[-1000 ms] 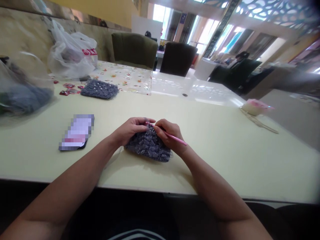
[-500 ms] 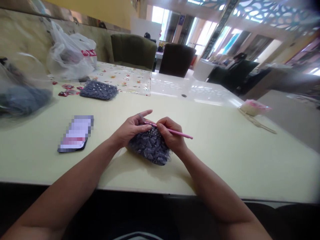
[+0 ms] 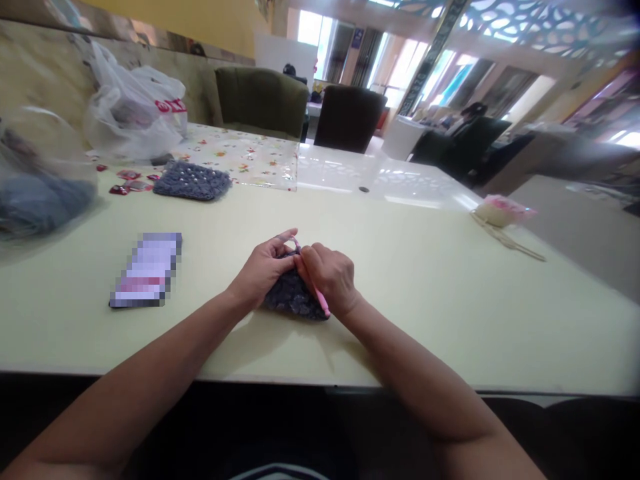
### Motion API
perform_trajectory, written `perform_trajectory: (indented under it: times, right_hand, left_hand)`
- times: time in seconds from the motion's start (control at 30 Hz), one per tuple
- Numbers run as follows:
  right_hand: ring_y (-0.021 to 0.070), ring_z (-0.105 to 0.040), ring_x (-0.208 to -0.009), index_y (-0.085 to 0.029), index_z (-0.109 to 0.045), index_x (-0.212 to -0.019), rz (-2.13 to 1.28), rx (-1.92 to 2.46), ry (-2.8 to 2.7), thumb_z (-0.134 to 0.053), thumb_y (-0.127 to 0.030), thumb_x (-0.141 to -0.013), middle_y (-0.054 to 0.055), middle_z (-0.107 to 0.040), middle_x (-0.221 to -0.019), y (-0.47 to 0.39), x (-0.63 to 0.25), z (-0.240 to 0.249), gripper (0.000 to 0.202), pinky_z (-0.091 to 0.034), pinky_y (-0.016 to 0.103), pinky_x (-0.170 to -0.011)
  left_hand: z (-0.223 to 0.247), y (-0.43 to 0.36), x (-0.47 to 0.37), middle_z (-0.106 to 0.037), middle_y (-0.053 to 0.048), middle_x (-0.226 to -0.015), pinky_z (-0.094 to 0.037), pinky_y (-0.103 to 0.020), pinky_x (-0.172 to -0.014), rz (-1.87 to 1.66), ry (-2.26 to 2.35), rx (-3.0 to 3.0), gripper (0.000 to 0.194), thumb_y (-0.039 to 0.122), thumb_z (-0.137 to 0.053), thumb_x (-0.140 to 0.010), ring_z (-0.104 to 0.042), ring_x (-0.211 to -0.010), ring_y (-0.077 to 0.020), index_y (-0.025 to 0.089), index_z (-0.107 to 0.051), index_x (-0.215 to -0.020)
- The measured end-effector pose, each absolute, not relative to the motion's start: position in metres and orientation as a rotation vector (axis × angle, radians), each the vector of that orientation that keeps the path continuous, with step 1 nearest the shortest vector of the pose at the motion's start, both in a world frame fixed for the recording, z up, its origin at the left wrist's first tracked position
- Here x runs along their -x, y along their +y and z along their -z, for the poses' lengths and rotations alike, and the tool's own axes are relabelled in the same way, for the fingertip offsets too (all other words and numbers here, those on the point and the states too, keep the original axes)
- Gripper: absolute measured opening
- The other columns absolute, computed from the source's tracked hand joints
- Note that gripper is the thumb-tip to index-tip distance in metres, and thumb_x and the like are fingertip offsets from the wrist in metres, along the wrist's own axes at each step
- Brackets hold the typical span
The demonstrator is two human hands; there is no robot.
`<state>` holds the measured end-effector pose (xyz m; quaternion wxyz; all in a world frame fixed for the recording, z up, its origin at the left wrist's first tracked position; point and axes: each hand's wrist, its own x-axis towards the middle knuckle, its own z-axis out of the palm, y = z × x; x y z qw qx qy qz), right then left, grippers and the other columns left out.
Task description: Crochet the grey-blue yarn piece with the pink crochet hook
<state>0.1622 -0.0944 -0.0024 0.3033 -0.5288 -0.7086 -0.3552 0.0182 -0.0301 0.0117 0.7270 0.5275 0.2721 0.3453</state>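
Observation:
A dark grey-purple crocheted piece (image 3: 295, 297) with a ruffled texture hangs between my hands, just over the table. My left hand (image 3: 263, 270) pinches its upper left edge, index finger stretched out with grey yarn around it. In my right hand (image 3: 330, 273) is a pink crochet hook (image 3: 321, 301), its handle slanting down toward me. The hook's tip lies at the top edge of the piece, by my left fingertips. My fingers hide part of that edge.
A phone (image 3: 147, 270) lies left on the pale table (image 3: 425, 300). Behind it are another grey crocheted piece (image 3: 193, 181), red wrappers (image 3: 131, 180), a white plastic bag (image 3: 135, 113) and a clear bag of grey yarn (image 3: 45, 200). A pink-and-cream bundle (image 3: 503, 210) sits at the right.
My right hand has turned the crochet hook from pointing right to slanting down toward me. The crocheted piece has tilted, and my left index finger has bent inward a little.

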Motion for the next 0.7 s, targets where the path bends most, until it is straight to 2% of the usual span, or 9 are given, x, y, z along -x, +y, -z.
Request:
perform_trajectory:
  times: [0.1, 0.2, 0.4, 0.5, 0.7]
  right_hand:
    - [0.0124, -0.042, -0.055, -0.02, -0.052, -0.076, 0.879, 1.328, -1.905, -0.046, -0.027, -0.101, 0.0, -0.054, -0.062, -0.096, -0.162, 0.005, 0.027, -0.025, 0.031, -0.056]
    - [0.0128, -0.048, -0.058, -0.02, -0.054, -0.081, 0.707, 1.176, -1.972, -0.047, -0.03, -0.101, 0.001, -0.057, -0.064, -0.097, -0.167, 0.006, 0.023, -0.032, 0.029, -0.059]
    - [0.0123, -0.057, -0.065, -0.02, -0.058, -0.086, 0.387, 1.077, -1.996, -0.049, -0.027, -0.098, 0.004, -0.065, -0.076, -0.097, -0.174, 0.0, 0.017, -0.043, 0.025, -0.061]
    - [0.0119, -0.057, -0.066, -0.02, -0.057, -0.084, 0.259, 1.061, -1.978, -0.049, -0.023, -0.097, 0.004, -0.064, -0.076, -0.099, -0.175, -0.005, 0.016, -0.044, 0.025, -0.061]
    - [0.0082, -0.047, -0.057, -0.019, -0.057, -0.079, 0.051, 1.106, -1.952, -0.05, -0.02, -0.096, -0.001, -0.057, -0.068, -0.106, -0.175, -0.02, 0.019, -0.038, 0.023, -0.056]
  left_hand:
    - [-0.015, -0.024, -0.014, -0.059, 0.005, -0.075, -0.042, -0.024, -0.077, -0.598, 0.551, -1.052, 0.07, 0.015, -0.08, -0.065, -0.056, -0.074, -0.0094, 0.014, -0.061, -0.132]
    - [-0.02, -0.014, -0.007, -0.063, 0.003, -0.077, -0.043, -0.025, -0.078, -0.445, 0.475, -1.001, 0.072, 0.008, -0.08, -0.059, -0.059, -0.075, -0.0103, 0.014, -0.064, -0.128]
    - [-0.023, -0.001, 0.003, -0.071, -0.001, -0.081, -0.045, -0.028, -0.081, -0.406, 0.405, -0.993, 0.074, 0.006, -0.075, -0.06, -0.064, -0.075, -0.0129, 0.014, -0.062, -0.132]
    - [-0.024, 0.003, 0.005, -0.073, -0.003, -0.082, -0.047, -0.028, -0.08, -0.417, 0.417, -1.024, 0.068, 0.007, -0.073, -0.061, -0.066, -0.076, -0.0145, 0.014, -0.066, -0.128]
    - [-0.028, 0.006, 0.009, -0.074, -0.006, -0.077, -0.05, -0.031, -0.073, -0.454, 0.521, -1.066, 0.044, 0.009, -0.065, -0.06, -0.065, -0.068, -0.0155, 0.013, -0.077, -0.102]
